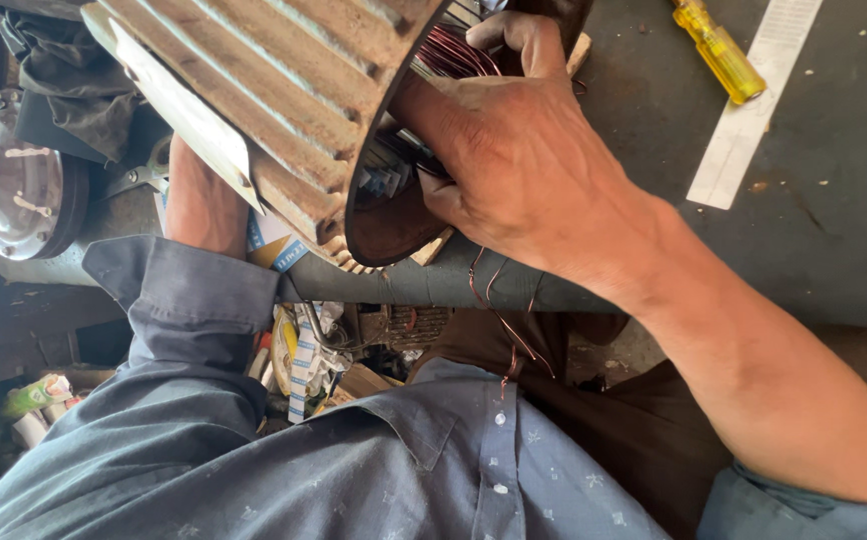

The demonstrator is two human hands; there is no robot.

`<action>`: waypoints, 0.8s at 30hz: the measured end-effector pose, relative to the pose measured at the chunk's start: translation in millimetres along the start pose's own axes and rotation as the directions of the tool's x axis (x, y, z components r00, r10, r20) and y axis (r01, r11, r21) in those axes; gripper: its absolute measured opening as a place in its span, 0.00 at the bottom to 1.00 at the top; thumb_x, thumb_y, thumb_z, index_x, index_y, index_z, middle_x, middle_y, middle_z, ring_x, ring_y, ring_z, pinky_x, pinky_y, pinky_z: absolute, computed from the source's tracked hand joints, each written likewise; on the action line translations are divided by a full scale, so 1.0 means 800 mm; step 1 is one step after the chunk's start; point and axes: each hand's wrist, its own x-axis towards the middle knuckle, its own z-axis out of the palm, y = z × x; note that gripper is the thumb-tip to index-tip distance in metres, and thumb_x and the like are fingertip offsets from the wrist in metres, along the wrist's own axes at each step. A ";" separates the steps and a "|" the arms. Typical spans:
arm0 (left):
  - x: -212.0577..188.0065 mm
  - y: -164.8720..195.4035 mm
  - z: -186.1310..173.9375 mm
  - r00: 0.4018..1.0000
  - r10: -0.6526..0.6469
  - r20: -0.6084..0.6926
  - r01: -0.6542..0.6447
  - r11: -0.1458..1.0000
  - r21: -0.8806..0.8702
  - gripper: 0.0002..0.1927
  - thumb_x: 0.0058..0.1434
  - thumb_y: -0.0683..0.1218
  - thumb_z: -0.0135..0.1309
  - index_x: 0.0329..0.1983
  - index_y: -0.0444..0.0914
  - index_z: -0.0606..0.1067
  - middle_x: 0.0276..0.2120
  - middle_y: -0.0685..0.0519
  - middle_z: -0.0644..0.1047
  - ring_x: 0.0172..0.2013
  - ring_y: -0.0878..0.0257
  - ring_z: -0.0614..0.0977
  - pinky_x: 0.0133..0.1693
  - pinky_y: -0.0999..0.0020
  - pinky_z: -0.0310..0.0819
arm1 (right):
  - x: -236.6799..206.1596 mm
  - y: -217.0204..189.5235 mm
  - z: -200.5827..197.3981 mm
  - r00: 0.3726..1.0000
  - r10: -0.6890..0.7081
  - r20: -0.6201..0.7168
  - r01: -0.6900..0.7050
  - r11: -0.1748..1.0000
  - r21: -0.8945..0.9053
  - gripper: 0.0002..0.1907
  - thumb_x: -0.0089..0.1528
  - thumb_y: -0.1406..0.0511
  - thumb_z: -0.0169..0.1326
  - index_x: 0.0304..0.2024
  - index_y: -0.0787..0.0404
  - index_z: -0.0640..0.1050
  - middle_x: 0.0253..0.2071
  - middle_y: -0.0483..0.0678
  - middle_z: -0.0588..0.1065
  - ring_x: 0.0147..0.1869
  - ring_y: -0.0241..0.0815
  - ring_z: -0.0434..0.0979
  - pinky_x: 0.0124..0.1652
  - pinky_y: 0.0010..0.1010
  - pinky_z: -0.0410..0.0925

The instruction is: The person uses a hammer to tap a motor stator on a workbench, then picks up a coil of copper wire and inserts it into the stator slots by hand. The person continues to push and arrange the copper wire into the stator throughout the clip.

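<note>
Winding work is in hand: the right hand (524,160) reaches into the open end of the finned housing (284,90), fingers curled around the copper coils (454,52) at the rim, thumb up at the far edge. The housing sits tilted at the near edge of the bench (814,250), its mouth turned right toward that hand. The left hand is hidden behind the housing; only its forearm (204,200) shows, so I cannot tell whether it grips or just props the casing, though it seems to steady it. Loose wire ends (504,320) trail down from the mouth toward the shirt (434,470).

The next move calls for a careful pull or tuck along the rusty rim, which could scrape the wire's coating. Room is tight on the left, with metal covers (19,185) close by. On the right the bench offers more space, with a yellow screwdriver (722,50) and a white strip (754,110) lying farther off.
</note>
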 end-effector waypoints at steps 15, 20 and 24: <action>0.006 0.004 -0.014 1.000 0.013 -0.018 -0.012 1.000 0.012 0.17 0.69 0.37 0.60 0.58 0.26 0.77 0.51 0.39 0.82 0.44 0.57 0.87 0.44 0.64 0.85 | 0.001 0.000 0.020 0.998 0.011 -0.056 -0.016 0.995 -0.099 0.14 0.68 0.68 0.55 0.56 0.60 0.76 0.29 0.50 0.75 0.40 0.52 0.77 0.66 0.54 0.54; 0.006 0.006 -0.014 1.000 0.013 -0.023 -0.013 1.000 0.012 0.17 0.69 0.38 0.60 0.58 0.26 0.77 0.51 0.39 0.82 0.44 0.57 0.87 0.44 0.64 0.85 | 0.004 -0.001 0.023 0.997 0.035 -0.074 -0.038 0.998 -0.044 0.09 0.71 0.69 0.51 0.53 0.56 0.77 0.31 0.48 0.77 0.41 0.52 0.79 0.64 0.58 0.52; 0.003 0.005 -0.010 1.000 0.010 -0.026 -0.010 1.000 0.019 0.17 0.69 0.38 0.60 0.58 0.26 0.77 0.51 0.40 0.82 0.44 0.57 0.87 0.45 0.63 0.85 | 0.004 -0.002 0.021 0.996 0.042 -0.073 -0.047 0.996 -0.075 0.20 0.67 0.71 0.53 0.61 0.58 0.76 0.27 0.50 0.76 0.37 0.55 0.78 0.66 0.57 0.52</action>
